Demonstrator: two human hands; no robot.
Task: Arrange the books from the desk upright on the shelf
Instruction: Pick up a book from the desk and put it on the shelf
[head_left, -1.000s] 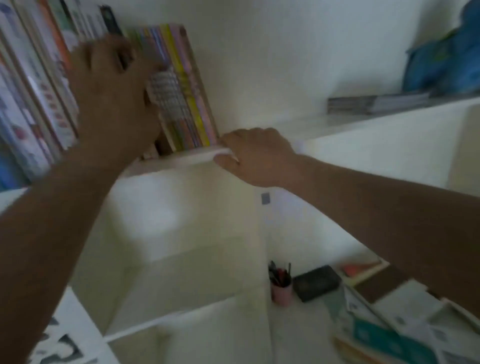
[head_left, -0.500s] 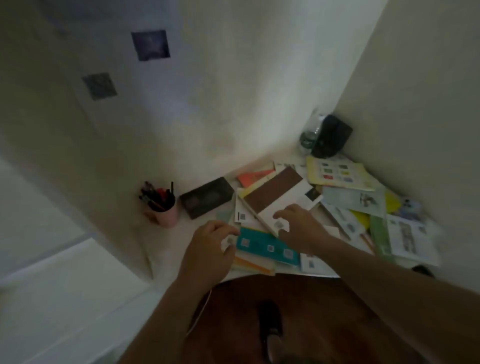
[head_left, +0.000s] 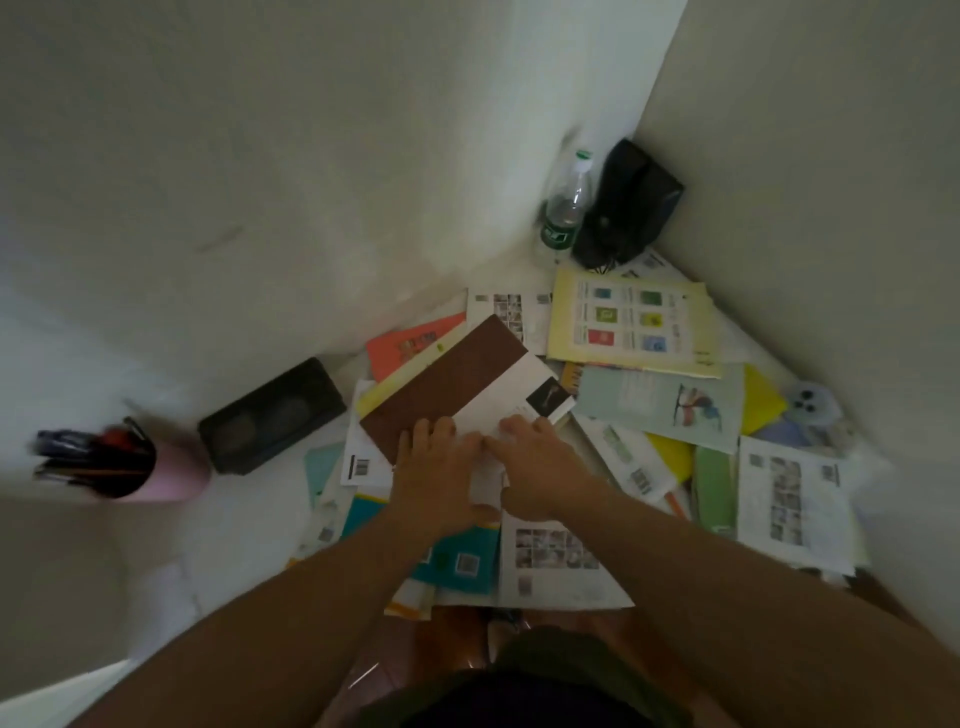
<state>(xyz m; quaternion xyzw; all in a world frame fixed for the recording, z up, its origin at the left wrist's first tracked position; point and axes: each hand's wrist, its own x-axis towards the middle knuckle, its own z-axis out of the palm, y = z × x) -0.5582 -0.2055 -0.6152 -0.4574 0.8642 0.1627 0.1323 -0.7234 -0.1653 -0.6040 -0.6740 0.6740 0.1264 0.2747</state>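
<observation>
pink pen cup (head_left: 161, 475), black speaker (head_left: 272, 415), bottle (head_left: 563, 208)

Two bare forearms run from the near edge toward the middle of the view, with no sleeves, watch, bracelet or rings showing on them. The left hand (head_left: 441, 470) and the right hand (head_left: 540, 467) are gloveless; their fingers are short and blunt-tipped, with the knuckles plain to see. At the near edge, between the arms, lies a dark garment (head_left: 524, 691), olive-green along its far rim and almost black nearer the camera; its cut cannot be told.
</observation>
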